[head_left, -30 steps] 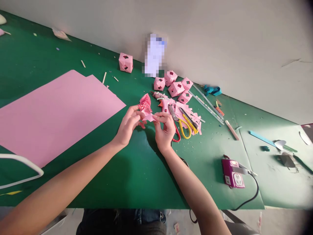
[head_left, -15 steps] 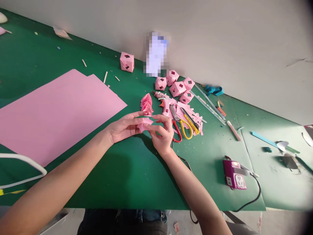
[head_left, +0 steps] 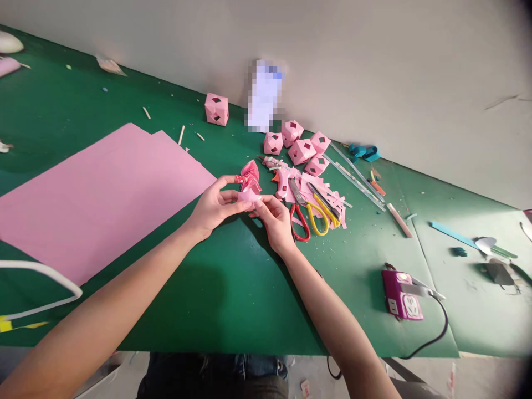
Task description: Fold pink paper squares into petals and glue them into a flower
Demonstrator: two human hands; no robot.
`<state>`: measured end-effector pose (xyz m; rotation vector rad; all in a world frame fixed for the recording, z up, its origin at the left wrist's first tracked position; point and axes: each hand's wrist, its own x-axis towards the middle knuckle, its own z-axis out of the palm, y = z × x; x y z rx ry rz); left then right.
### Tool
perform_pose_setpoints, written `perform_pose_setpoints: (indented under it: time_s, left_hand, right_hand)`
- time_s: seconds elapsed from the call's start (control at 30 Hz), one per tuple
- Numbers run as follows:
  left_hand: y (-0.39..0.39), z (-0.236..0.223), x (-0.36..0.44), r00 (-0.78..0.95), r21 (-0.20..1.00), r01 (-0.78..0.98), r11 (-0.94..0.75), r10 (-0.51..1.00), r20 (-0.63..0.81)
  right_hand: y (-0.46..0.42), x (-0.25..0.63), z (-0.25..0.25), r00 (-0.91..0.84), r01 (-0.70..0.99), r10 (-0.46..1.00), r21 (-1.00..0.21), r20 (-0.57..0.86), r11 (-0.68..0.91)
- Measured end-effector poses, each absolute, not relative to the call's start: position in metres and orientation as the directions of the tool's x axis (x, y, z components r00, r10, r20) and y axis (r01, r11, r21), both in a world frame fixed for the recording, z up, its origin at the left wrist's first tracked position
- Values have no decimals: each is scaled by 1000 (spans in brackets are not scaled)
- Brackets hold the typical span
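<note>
A small folded piece of pink paper (head_left: 248, 195) is pinched between my two hands, partly hidden by the fingers. My left hand (head_left: 214, 208) grips its left side, and my right hand (head_left: 275, 220) has thumb and fingers closed on its right edge. Just beyond the fingers lies a stack of folded pink paper pieces (head_left: 250, 174). To the right of my right hand are scissors (head_left: 301, 213) with red and yellow handles, a yellow cutter knife (head_left: 325, 209) and a pink glue gun (head_left: 284, 183), over cut pink paper strips (head_left: 337, 202).
Large pink paper sheets (head_left: 103, 194) cover the left of the green table. Several pink paper polyhedra (head_left: 302, 151) sit near the wall, one apart (head_left: 216, 110). A blurred-out phone (head_left: 264, 97) leans there. Glue sticks (head_left: 355, 177) and a purple power socket (head_left: 402, 296) are on the right.
The folded paper has moved slightly up and been turned in my fingers. My left hand has shifted its grip, and my right fingers have closed in on the paper.
</note>
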<state>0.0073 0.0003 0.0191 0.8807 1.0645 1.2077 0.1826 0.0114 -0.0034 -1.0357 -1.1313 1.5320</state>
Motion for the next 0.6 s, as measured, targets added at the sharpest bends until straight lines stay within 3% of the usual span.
perform_pose_setpoints:
  time_s: [0.23,0.6]
  left_hand:
    - [-3,23,17,-53,960,-252,124,988,-142]
    - [6,20,17,-25,809,-547,217,961,-275]
  right_hand:
    - [20,185,1,-295,-266,939,-929,-175,-257]
    - [26,189,3,-286,-316,929,-893,-233,-321]
